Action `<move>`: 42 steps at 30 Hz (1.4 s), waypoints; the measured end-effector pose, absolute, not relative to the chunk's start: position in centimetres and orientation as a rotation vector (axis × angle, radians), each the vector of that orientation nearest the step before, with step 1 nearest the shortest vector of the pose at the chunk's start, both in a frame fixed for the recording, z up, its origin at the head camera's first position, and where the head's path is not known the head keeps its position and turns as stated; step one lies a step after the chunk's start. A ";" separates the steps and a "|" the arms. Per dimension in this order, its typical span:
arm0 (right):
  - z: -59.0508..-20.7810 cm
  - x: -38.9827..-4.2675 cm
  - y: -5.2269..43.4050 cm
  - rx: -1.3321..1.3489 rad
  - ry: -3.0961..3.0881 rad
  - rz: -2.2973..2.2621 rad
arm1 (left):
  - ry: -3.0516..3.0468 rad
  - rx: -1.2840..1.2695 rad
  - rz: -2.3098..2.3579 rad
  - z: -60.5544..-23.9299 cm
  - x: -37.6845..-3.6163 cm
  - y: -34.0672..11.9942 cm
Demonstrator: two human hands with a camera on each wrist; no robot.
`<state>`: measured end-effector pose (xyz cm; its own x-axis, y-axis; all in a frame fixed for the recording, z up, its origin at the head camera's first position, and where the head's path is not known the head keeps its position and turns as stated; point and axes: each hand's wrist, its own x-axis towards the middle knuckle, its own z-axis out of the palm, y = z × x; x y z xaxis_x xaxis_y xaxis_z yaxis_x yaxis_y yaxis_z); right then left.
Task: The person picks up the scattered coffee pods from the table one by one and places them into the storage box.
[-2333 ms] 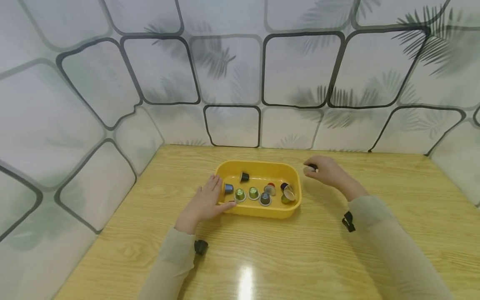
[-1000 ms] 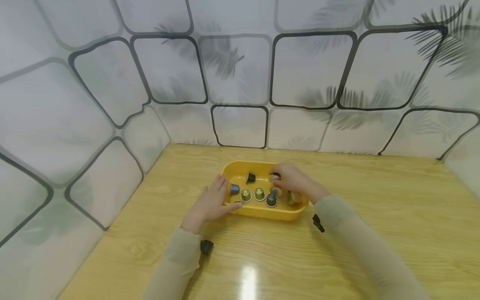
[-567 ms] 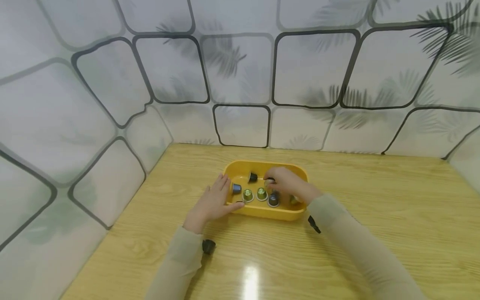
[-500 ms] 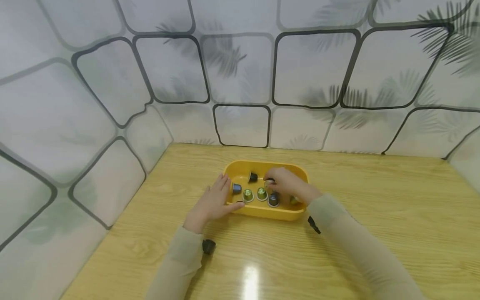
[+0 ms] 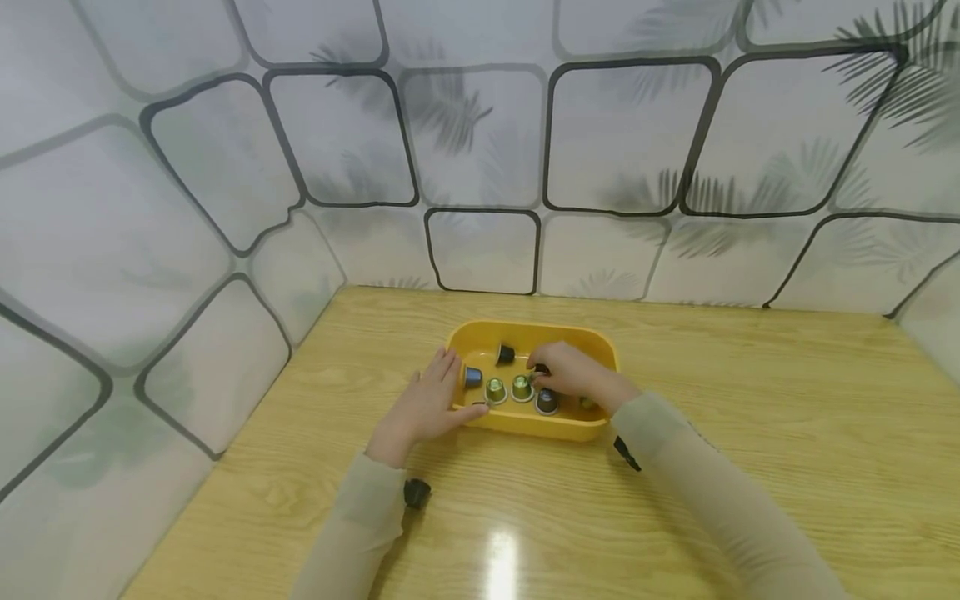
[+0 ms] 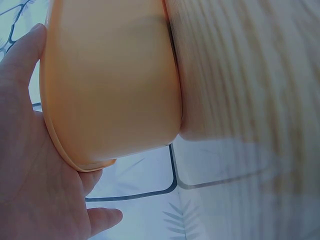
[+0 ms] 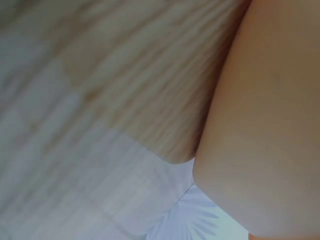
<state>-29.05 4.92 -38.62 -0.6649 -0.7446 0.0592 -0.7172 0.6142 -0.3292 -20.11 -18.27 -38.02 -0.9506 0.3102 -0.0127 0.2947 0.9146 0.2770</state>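
A yellow tray (image 5: 525, 327) stands on the wooden table (image 5: 750, 400) and holds several coffee capsules: a blue one (image 5: 472, 377), a black one (image 5: 506, 353), two green ones (image 5: 495, 389) and a dark one (image 5: 546, 401). My left hand (image 5: 423, 404) lies with straight fingers against the tray's left end, thumb along the front wall. The left wrist view shows the palm (image 6: 30, 165) flat on the tray wall (image 6: 110, 85). My right hand (image 5: 573, 379) reaches into the tray's middle and pinches a dark capsule (image 5: 541, 368) low among the others. It hides the capsules at the right end.
White walls patterned with black outlines and leaves close in the table at the left and back (image 5: 480, 250). Bare tabletop lies to the right and in front of the tray, with a glare spot (image 5: 498, 567) near me. The right wrist view shows only blurred table (image 7: 125, 65).
My right hand came from the table right of the tray into the tray with the dark capsule, then sank lower and slightly left. The left hand has stayed on the tray.
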 end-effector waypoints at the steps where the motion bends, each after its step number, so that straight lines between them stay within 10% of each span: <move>1: -38.6 -29.0 4.9 -1.239 2.745 -0.503 | 3.020 0.477 0.418 -38.0 -20.1 -18.3; 42: -38.1 -28.8 5.6 -1.053 2.825 -0.649 | 3.006 0.503 0.442 -38.1 -20.3 -18.2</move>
